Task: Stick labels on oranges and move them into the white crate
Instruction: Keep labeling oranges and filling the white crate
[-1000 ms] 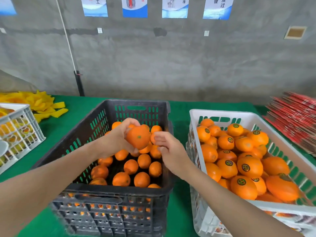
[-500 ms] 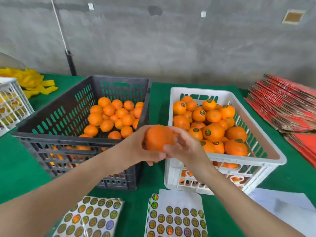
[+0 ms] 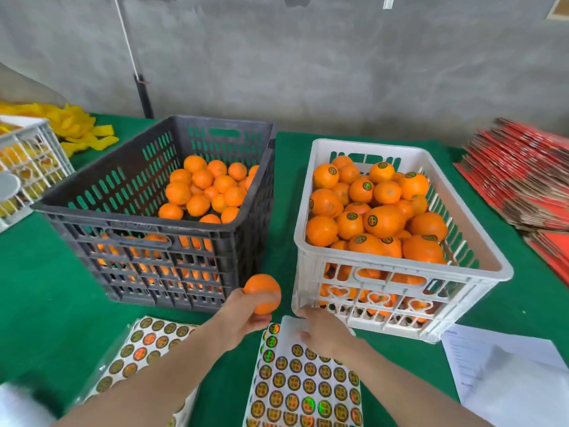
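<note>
Green bench [image 3: 46, 288] with black crate [image 3: 138, 221] beside white crate [image 3: 400, 267]. Left grip [image 3: 243, 315] grasping 1 orange [image 3: 261, 290] in front of gap between crates; right grip [image 3: 326, 331] down on label sheet [image 3: 308, 386], clench unclear.

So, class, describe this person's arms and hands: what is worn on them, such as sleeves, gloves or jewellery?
The left forearm and right forearm are uncovered: no sleeves in frame. The left hand and right hand wear no gloves. No watch or bracelet shows at either wrist. Rings cannot be ruled out; both hands are partly hidden.
</note>
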Motion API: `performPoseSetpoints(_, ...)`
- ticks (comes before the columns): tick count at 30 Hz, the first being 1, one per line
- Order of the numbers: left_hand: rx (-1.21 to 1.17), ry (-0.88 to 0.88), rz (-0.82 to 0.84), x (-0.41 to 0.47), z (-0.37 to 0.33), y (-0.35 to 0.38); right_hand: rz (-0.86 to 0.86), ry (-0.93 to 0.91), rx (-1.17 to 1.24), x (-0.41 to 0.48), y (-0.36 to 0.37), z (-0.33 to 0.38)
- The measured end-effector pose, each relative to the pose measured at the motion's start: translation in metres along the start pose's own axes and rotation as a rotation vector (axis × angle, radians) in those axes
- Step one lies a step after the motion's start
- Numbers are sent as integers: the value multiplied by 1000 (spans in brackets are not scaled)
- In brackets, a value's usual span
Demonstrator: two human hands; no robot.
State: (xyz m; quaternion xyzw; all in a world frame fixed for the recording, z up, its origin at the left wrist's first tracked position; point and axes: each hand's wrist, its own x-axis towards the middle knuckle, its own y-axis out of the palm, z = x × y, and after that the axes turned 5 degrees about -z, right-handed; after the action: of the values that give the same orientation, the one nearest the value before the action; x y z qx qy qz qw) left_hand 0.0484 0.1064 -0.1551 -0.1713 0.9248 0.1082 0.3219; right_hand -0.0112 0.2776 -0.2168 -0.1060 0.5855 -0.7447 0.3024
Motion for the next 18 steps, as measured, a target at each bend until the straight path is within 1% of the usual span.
performPoseSetpoints(1,-5,-19,3,1,3,-1,25,17,-22,3,5,-1)
performPoseSetpoints(3,-24,-47,9,3,8,-1,2,40,-15,7,14,1)
performPoseSetpoints(8,-54,-52,73,-1,22,-1,-177,63,117,-1,18,2)
performPoseSetpoints(10,14,-21,159,-2,26,-4,-246,57,171,-7,12,2)
performPoseSetpoints(12,111,22,267,-3,25,-6,-277,45,246,-12,0,6)
performPoseSetpoints(15,195,54,384,-2,20,-4,-286,16,237,-17,-12,12)
performPoseSetpoints(18,255,69,468,-2,16,0,-295,34,216,-22,-17,15)
